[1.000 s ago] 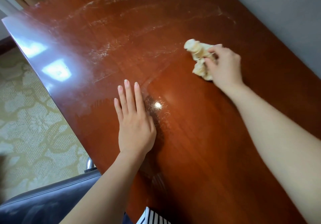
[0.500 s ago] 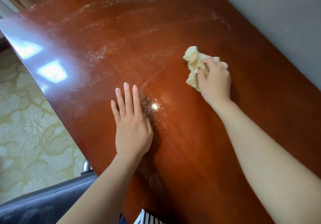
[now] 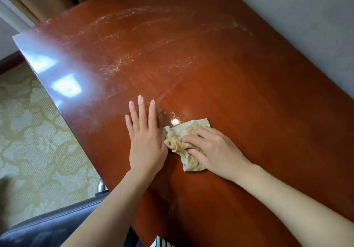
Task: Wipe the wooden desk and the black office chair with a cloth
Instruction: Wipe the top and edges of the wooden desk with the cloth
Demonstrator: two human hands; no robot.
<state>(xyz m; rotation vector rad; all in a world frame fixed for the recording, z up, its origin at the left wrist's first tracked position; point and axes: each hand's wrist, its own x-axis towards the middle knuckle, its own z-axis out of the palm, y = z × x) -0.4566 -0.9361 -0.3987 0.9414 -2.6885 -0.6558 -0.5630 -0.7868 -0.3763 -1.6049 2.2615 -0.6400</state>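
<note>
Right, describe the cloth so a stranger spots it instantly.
Find the glossy reddish-brown wooden desk. Near its front, two bare hands lie side by side; the cloth is gripped under the right hand, beside the flat left hand. It alone is crumpled, cream and brown-stained.

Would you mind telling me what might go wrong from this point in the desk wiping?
1. The cloth, held by the right hand, is bunched against the left hand, which lies flat on the desk; the patch under that palm may go unwiped.
2. The cloth looks stained brown, so it might smear rather than lift the pale dusty streaks on the far half.
</note>
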